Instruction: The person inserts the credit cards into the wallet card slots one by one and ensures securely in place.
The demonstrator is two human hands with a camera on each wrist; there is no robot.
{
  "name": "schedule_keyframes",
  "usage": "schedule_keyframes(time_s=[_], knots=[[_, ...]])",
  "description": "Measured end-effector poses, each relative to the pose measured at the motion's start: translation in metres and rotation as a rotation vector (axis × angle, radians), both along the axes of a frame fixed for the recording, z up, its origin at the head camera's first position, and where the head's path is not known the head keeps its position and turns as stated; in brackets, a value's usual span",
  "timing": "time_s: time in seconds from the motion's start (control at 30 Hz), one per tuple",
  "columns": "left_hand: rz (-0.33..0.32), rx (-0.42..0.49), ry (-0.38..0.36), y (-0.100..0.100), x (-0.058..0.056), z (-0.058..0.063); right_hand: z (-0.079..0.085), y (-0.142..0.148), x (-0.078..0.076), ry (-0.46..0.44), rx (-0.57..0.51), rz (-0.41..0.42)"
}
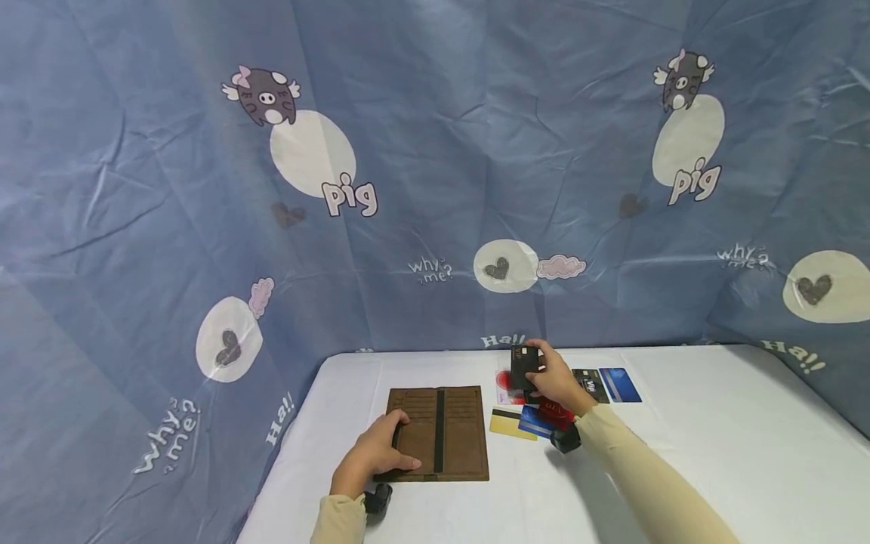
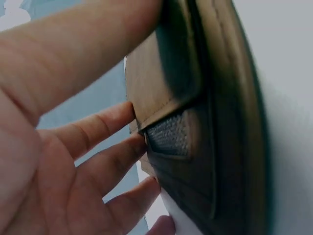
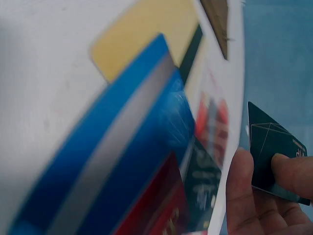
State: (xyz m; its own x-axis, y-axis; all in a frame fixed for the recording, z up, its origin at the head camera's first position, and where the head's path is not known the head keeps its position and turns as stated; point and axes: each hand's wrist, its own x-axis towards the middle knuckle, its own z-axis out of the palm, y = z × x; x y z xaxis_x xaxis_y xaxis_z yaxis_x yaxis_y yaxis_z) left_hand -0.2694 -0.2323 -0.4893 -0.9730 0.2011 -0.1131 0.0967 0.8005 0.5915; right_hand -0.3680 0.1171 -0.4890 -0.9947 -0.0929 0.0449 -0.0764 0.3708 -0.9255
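Observation:
A brown wallet [image 1: 462, 431] lies opened flat on the white table, with card slots and a dark strap down its middle. My left hand [image 1: 381, 447] rests on its left side, thumb and fingers spread; in the left wrist view the fingertips [image 2: 139, 142] touch the wallet [image 2: 146, 83] near a small mesh window. To the right, my right hand [image 1: 553, 378] pinches a black VIP card [image 1: 523, 364] between thumb and fingers, raised above the other cards. The right wrist view shows that black card [image 3: 269, 152] tilted, with the thumb across its face.
Under and around my right hand lie a gold card [image 1: 510, 425], a blue card [image 1: 535, 421], a red card [image 1: 556, 412], a white-and-red card [image 1: 504, 385], another black VIP card [image 1: 591, 384] and a blue striped card [image 1: 620, 384]. A blue patterned cloth [image 1: 435, 151] hangs behind the table.

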Motion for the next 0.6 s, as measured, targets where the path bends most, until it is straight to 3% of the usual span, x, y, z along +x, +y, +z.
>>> schedule_keyframes(time_s=[0.3,0.6], knots=[[-0.039,0.008,-0.004,-0.003,0.000,-0.002,-0.002,-0.030,-0.001,0.108,0.084,0.004],[-0.032,0.000,-0.004,-0.001,0.001,0.000,-0.003,-0.052,-0.010,0.118,0.071,0.000]])
